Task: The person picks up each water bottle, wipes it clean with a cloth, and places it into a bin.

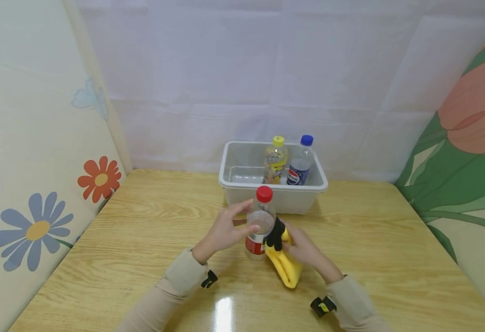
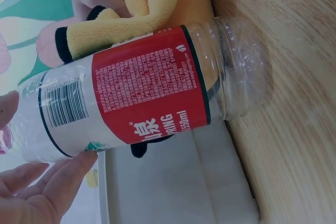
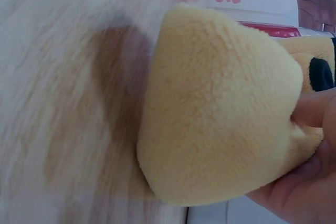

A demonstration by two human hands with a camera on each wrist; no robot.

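A clear plastic bottle with a red cap and a red-and-white label stands upright in front of the grey bin. My left hand holds it from the left, thumb on one side and fingers on the other. Its base is at or close to the tabletop. On the right, my right hand grips a yellow plush cloth piece with black ends. The black part lies against the bottle's right side. Close up in the right wrist view, the soft yellow plush bulges out of the right hand's fingers.
The grey plastic bin stands at the back of the wooden table. Inside it are a yellow-capped bottle and a blue-capped bottle, both on the right side. A white cloth wall closes off the back.
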